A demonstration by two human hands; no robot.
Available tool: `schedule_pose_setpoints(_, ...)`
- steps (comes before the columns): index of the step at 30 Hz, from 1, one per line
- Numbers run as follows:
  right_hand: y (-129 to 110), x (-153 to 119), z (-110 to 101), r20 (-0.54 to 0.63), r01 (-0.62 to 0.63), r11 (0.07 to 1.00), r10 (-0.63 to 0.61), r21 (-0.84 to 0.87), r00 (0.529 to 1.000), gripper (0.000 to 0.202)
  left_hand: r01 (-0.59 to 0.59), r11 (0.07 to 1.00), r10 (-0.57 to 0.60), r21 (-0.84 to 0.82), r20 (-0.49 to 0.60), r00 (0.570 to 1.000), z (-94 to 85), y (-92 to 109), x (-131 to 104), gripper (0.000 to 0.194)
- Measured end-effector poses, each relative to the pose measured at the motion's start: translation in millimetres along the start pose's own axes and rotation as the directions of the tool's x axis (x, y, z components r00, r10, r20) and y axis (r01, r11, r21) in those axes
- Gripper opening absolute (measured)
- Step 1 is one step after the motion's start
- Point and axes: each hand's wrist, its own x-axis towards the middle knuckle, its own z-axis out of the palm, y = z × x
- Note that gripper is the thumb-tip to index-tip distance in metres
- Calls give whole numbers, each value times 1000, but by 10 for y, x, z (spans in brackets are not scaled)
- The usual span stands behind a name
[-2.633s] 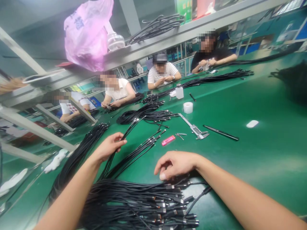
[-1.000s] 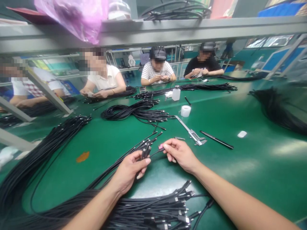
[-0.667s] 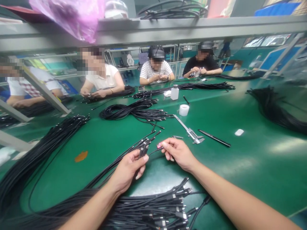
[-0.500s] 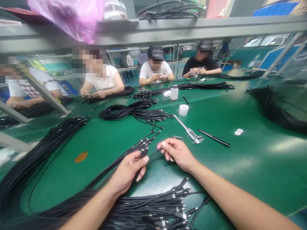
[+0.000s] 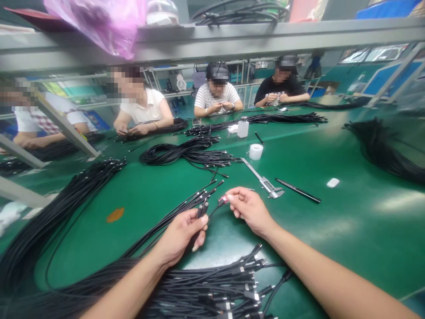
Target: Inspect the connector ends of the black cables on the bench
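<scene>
My left hand (image 5: 186,228) is closed around several black cables, and their plug ends (image 5: 202,208) stick up past the thumb. One more cable runs from this hand to my right hand (image 5: 249,207). There, thumb and forefinger pinch a small pink-red piece (image 5: 223,199) at that cable's plug (image 5: 219,204). Whether the piece sits on the plug or only touches it, I cannot tell. Below both hands lies a thick bundle of black cables (image 5: 206,283) with metal-tipped plugs. More loose cables (image 5: 186,204) stretch out just behind my left hand.
Beyond my hands lie a caliper (image 5: 264,180), a black pen-like stick (image 5: 298,190), a white roll (image 5: 255,151) and a white bottle (image 5: 242,128). Another cable bundle (image 5: 66,199) curves along the left. Co-workers sit across the green table (image 5: 332,239). A shelf beam (image 5: 212,40) crosses overhead.
The fingers of my right hand have shifted on the cable end, so the plug and more of the pink-red piece now show. My left hand keeps its grip on the cables.
</scene>
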Motion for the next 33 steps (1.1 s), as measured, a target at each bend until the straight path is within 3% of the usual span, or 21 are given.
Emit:
schedule_pose_setpoints(7,20,-10,9,78,-48,998,45,37,996,36,-15,1000,15,-13,-2,1000,-17,-23,10,32)
schedule_pose_setpoints(15,-27,-89,65,286,-94,995,82,27,955,42,-26,1000,26,4,11,1000,-11,-19,12,32)
schedule_pose_setpoints(21,-16,-98,80,275,-75,997,82,-34,958,31,-19,999,18,38,45,999,9,-21,5,33)
schedule_pose_setpoints(27,-58,-99,73,251,11,991,23,-136,968,39,-112,992,118,64,-102,988,-43,-3,38,29)
schedule_pose_setpoints(30,-49,-102,72,276,78,980,-25,-181,961,45,-93,996,92,-3,-95,991,-47,13,34,33)
schedule_pose_setpoints(33,-28,-113,78,291,-13,996,38,-87,956,35,-47,998,44,-47,-57,997,-28,26,20,35)
